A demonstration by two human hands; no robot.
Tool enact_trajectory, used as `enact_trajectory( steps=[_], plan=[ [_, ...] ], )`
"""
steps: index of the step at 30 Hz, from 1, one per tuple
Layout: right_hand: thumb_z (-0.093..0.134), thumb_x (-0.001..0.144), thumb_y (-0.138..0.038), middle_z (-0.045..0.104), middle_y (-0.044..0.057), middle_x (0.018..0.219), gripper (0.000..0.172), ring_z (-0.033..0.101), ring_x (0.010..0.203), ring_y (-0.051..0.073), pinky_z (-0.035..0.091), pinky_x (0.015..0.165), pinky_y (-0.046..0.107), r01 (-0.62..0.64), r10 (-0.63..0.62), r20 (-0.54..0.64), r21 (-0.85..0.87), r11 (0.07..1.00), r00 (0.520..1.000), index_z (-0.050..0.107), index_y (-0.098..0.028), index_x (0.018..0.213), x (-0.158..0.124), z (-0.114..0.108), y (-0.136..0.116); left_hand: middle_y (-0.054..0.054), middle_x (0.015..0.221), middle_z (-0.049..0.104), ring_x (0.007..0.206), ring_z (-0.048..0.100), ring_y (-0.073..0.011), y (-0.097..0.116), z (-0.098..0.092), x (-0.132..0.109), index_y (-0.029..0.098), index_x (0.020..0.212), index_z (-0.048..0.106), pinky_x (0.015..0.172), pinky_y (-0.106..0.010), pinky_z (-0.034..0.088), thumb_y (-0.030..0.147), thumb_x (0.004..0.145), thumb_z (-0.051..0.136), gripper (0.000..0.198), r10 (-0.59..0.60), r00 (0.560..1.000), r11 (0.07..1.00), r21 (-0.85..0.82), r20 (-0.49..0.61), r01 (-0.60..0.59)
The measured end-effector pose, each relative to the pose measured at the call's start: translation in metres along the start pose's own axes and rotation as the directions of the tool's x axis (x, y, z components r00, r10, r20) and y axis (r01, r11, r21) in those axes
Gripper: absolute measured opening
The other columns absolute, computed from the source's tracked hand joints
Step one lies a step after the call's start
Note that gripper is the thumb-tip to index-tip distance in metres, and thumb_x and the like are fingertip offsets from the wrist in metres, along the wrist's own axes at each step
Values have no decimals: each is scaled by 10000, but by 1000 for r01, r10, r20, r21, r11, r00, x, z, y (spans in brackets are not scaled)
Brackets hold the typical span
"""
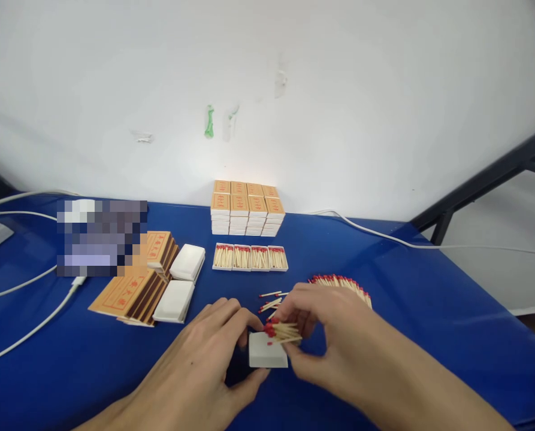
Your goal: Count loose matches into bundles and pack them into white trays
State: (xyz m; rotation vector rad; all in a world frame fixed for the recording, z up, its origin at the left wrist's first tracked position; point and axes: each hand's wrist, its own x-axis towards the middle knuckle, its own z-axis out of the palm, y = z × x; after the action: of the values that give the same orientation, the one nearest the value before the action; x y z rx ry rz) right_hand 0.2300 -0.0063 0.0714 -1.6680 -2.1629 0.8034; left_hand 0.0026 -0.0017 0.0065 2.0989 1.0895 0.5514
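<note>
My left hand [208,353] grips a small white matchbox tray [266,353] at its left side, fingers at the far edge and thumb at the near edge. Pinched in my right hand [339,335] is a bunch of matches [286,333], red heads pointing left, held over the tray's far right part. A larger heap of matches [339,280] lies behind my right hand, partly hidden by it. Several loose matches [269,305] are scattered just beyond the tray. Farther back, filled match trays [241,257] stand side by side in a row.
Stacked finished matchboxes [248,206] stand against the wall. At left lie flat orange matchbox sleeves [126,293] and stacked white trays [175,299]. A pixelated area [99,236] and white cables [47,332] are on the blue table [406,359]; a dark metal bar [487,179] rises at right.
</note>
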Motion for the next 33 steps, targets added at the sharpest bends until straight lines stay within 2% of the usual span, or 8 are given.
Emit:
enact_trajectory(
  steps=[4,7,13,18,22,25,28,33],
  plan=[
    [586,694,29,719,3,917,288,665,821,167,500,733,312,114,-112,26,-92,989,993,661,-220,818,1,23,-9,-6,1098,676,1079,678,-263,2,-1,3,280,1111,674,897,-407,521,149,893,736,263,-41,999,998,-39,29,42],
    [582,716,38,719,45,993,318,687,884,202,543,776,344,168,-160,66,-155,974,985,692,-193,905,0,33,-8,-10,1066,672,1051,675,-268,2,-2,4,266,1041,669,870,-407,510,145,893,731,200,-66,997,997,-33,39,68],
    [620,847,15,695,53,1157,344,696,1032,221,604,874,376,205,-190,109,-148,968,976,705,-210,1094,-9,25,2,-5,1051,668,1045,674,-266,0,1,3,272,1068,674,864,-400,510,168,906,774,217,-59,998,998,-13,23,59],
    [615,995,-67,687,33,1167,178,687,1074,187,597,916,347,249,-241,88,-90,964,966,682,-222,1052,-12,22,9,6,1041,671,1031,685,-250,-2,3,0,279,1072,668,870,-392,525,194,931,781,199,-35,999,999,-8,2,35],
    [637,1021,-108,695,11,1092,150,685,1010,166,588,881,316,280,-280,5,-70,958,960,703,-241,1000,-16,25,12,24,1013,663,950,688,-209,-2,2,1,282,1055,658,816,-350,528,171,930,780,207,16,999,1000,-3,-37,-16],
    [659,1039,-165,708,-13,1097,142,694,1001,142,582,887,282,256,-259,-73,-48,965,963,726,-290,1049,-20,17,13,27,1000,655,890,675,-189,0,2,0,285,1083,653,748,-325,512,168,957,744,195,102,991,994,46,-85,-99],
    [645,1072,-266,719,-13,1144,104,703,1053,155,580,906,297,165,-182,-171,-109,980,968,727,-324,1100,-23,7,18,34,911,642,829,657,-199,1,5,-1,273,1052,637,694,-327,492,140,891,760,242,179,978,978,128,-105,-165],
    [600,1106,-393,709,41,1268,172,691,1186,236,580,972,409,16,-74,-250,-226,974,965,745,-333,1179,-20,-1,36,33,857,642,788,648,-208,2,6,-2,275,1085,633,686,-341,486,153,889,723,247,168,981,973,179,-100,-149]
  ],
)
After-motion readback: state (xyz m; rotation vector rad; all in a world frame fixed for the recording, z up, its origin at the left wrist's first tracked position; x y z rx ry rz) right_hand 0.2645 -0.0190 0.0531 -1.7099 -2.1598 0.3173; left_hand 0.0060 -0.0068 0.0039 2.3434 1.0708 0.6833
